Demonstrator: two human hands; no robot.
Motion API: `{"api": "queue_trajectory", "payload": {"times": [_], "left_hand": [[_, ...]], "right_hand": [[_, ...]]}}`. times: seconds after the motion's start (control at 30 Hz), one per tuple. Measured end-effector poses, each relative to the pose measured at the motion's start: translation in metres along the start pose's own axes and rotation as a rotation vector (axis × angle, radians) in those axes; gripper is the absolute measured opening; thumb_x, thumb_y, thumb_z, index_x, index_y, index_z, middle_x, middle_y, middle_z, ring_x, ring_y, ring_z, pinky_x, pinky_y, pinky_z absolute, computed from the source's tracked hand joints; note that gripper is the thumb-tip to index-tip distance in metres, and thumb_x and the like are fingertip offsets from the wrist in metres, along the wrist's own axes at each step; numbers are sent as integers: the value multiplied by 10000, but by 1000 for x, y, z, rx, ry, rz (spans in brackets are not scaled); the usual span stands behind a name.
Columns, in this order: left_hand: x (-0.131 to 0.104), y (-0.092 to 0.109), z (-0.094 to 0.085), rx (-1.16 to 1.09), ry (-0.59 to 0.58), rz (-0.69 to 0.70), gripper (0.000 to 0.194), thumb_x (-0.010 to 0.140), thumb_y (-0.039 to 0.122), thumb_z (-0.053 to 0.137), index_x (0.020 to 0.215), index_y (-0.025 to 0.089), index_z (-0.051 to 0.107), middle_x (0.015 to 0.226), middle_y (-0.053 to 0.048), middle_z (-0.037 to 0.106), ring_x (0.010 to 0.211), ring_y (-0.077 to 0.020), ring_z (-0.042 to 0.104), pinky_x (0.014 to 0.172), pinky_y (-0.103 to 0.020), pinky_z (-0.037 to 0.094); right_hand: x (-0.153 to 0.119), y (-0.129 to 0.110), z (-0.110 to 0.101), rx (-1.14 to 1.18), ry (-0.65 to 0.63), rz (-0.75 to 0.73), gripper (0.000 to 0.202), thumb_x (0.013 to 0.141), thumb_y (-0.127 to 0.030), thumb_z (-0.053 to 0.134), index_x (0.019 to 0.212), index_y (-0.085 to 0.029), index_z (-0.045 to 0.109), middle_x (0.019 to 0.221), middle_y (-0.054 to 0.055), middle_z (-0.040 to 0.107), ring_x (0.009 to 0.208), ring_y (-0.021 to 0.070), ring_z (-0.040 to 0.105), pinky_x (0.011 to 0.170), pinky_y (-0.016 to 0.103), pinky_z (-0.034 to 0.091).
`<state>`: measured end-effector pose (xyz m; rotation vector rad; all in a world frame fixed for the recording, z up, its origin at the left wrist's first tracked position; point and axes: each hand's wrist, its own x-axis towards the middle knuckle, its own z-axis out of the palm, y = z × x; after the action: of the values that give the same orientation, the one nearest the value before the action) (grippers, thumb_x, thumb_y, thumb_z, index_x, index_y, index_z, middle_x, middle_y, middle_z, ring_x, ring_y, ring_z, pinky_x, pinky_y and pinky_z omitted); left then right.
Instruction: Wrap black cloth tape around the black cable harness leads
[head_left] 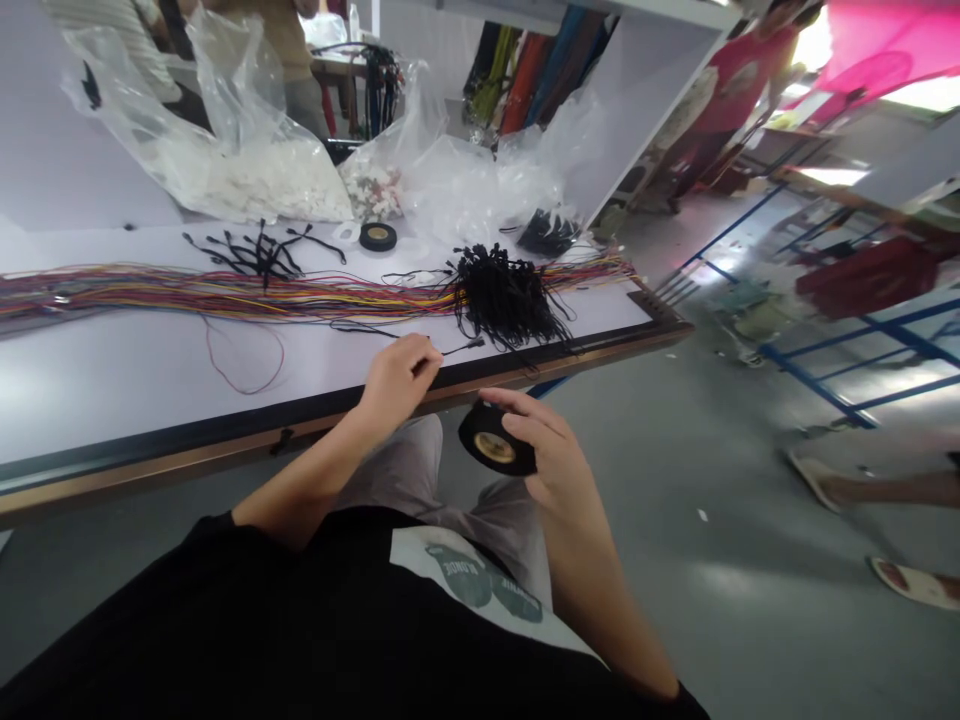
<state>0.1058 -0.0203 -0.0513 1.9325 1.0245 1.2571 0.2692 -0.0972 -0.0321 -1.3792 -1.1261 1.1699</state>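
My left hand is closed over the table's front edge, its fingers pinched on a thin black cable whose connector end sticks out to the right. My right hand grips a roll of black tape with a tan core, held in front of the edge above my lap. Just beyond my hands, a dense pile of black cables lies over a long bundle of red, yellow and purple wires. A loose red wire loops out on the left.
Behind the wires lie short black cables, another tape roll and clear bags of white parts. The wooden table edge runs across in front of me. A person and blue metal frames are on the right.
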Motion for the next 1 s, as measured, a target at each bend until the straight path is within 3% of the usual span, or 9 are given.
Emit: {"api": "queue_trajectory", "payload": {"times": [0.07,0.13,0.27,0.47,0.67,1.0], "left_hand": [[0,7,-2,-221,-44,-160,23,743,171,541,730,160,526,701,1,569,671,-112,534,666,-249,429],[-1,17,0,-492,-112,-334,83,711,164,561,787,153,530,710,15,572,654,-97,536,648,-232,430],[-8,31,8,-746,-116,-506,187,631,65,514,794,144,562,673,32,567,601,-70,501,593,-200,396],[-14,34,8,-731,-73,-433,119,661,113,552,765,156,595,574,52,496,545,-63,445,547,-196,358],[-14,38,8,-645,-49,-397,63,679,181,625,704,153,574,652,32,542,604,-66,486,604,-204,396],[-11,40,14,-765,-12,-542,123,624,199,618,580,136,523,484,64,426,453,-29,356,448,-174,261]], "right_hand": [[-3,3,3,-101,46,-127,316,683,-290,598,991,-256,659,875,5,654,780,170,572,708,320,462],[-5,4,8,-222,113,-290,325,706,-293,598,1028,-258,625,906,7,650,803,169,571,731,329,464],[-9,2,15,-435,232,-486,201,748,-293,571,941,-240,593,871,21,654,764,168,586,692,330,476],[-7,0,18,-532,251,-531,168,761,-279,554,924,-240,571,828,17,665,717,169,604,658,334,485],[-8,0,18,-594,269,-585,191,773,-275,549,958,-231,575,833,15,679,713,166,611,642,318,470],[-5,1,14,-1004,313,-699,328,790,-297,487,1089,-209,588,956,67,707,843,228,625,713,366,387]]}}
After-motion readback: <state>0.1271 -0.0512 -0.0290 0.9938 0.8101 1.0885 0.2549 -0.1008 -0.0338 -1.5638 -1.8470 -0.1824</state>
